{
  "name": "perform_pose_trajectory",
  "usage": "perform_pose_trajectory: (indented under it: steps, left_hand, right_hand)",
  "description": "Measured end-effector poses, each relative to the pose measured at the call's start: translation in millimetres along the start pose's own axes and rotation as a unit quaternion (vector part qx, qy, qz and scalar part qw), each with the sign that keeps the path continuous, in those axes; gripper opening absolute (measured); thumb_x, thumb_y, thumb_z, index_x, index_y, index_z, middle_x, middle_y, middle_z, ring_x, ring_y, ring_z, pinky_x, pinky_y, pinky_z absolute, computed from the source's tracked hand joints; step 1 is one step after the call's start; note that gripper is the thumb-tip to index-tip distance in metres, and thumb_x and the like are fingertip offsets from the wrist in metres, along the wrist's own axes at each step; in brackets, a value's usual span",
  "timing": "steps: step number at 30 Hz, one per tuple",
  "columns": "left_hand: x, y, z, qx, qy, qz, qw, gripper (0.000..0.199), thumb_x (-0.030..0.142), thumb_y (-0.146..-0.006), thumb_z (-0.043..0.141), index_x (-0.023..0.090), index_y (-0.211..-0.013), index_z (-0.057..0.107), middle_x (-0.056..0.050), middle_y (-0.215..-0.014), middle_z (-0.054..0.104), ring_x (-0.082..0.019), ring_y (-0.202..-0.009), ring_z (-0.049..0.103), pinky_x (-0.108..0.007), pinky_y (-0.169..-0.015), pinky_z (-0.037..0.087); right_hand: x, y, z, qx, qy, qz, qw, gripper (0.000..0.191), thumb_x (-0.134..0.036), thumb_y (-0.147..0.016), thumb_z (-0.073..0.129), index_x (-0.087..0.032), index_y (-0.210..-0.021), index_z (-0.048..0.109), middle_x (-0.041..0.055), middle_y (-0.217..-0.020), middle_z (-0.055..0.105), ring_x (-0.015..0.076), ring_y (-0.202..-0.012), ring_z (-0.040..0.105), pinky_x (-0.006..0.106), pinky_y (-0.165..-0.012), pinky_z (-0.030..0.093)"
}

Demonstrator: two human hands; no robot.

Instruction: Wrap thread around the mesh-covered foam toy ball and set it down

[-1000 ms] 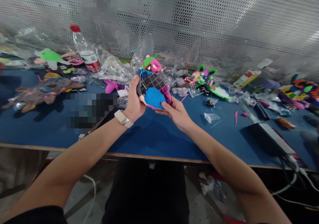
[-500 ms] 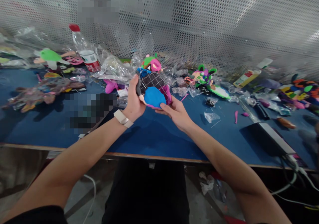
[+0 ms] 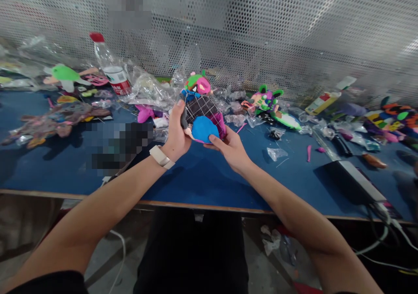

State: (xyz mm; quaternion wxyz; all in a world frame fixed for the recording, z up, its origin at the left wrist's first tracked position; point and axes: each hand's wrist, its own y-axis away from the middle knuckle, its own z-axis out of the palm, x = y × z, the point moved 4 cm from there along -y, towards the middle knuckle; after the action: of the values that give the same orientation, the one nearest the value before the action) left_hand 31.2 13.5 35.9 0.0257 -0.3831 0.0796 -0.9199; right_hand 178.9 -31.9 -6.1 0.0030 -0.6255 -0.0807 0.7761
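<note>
Both hands hold a soft-clay piece (image 3: 205, 129) above the front of the blue table. A blue patch faces me, with black clay under a white grid of lines behind it and magenta at the right edge. My left hand (image 3: 177, 133) grips its left side, thumb upright against the edge. At the lower right, my right hand (image 3: 231, 149) pinches the rim, its thumb pressed on the blue patch and the fingers partly hidden underneath. Just beyond the piece is a green and pink clay figure (image 3: 203, 85); whether the two touch I cannot tell.
A red-capped bottle (image 3: 114, 69) stands at the back left among crumpled plastic bags (image 3: 148, 87). Clay figures (image 3: 266, 100) line the back. A white and black box (image 3: 352, 183) with cables lies at the right front. The perforated metal wall (image 3: 254, 28) rises behind the table (image 3: 202, 187).
The clay piece has shifted very slightly to the right and down in the hands. Both hands keep their hold, and the rest looks the same.
</note>
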Motion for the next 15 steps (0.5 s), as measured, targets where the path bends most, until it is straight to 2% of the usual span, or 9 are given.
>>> perform_pose_trajectory:
  steps: [3,7,12,15]
  left_hand:
    - [-3.6,0.9,-5.8,0.017,-0.011,0.013,1.0,0.03,0.05,-0.1,0.075,0.026,-0.117,0.077,-0.006,-0.124,0.081,-0.033,-0.145,0.068,-0.043,-0.12,0.057]
    - [-7.6,4.3,-12.3,0.033,-0.04,0.019,0.998,0.039,0.045,-0.095,0.082,0.032,-0.131,0.073,-0.002,-0.112,0.079,-0.029,-0.131,0.075,-0.038,-0.114,0.059]
    - [-5.8,7.6,-10.7,0.004,-0.058,0.041,0.997,0.038,0.052,-0.093,0.085,0.033,-0.124,0.075,-0.003,-0.11,0.078,-0.029,-0.127,0.075,-0.037,-0.108,0.06]
    - [-7.8,7.4,-11.9,0.014,-0.05,0.027,0.998,0.039,0.052,-0.093,0.085,0.034,-0.127,0.075,-0.003,-0.111,0.077,-0.03,-0.131,0.074,-0.039,-0.111,0.06]
  right_hand:
    - [1.1,0.2,-0.2,0.018,-0.005,0.007,1.0,0.064,-0.066,-0.077,0.095,-0.028,-0.12,0.068,0.0053,-0.122,0.08,0.0285,-0.114,0.079,0.057,-0.104,0.073]
    - [0.6,0.8,-1.1,0.037,0.016,0.01,0.999,0.067,-0.068,-0.076,0.095,-0.027,-0.121,0.068,0.0076,-0.124,0.082,0.0319,-0.118,0.079,0.057,-0.101,0.073]
    - [-0.9,0.8,-1.3,0.034,0.021,0.002,0.999,0.066,-0.072,-0.078,0.091,-0.029,-0.122,0.067,0.0083,-0.13,0.082,0.0327,-0.122,0.079,0.057,-0.101,0.072]
    - [-1.4,1.2,-1.2,0.036,0.022,-0.002,0.999,0.064,-0.072,-0.081,0.088,-0.029,-0.122,0.066,0.0079,-0.128,0.082,0.0314,-0.118,0.08,0.055,-0.098,0.073]
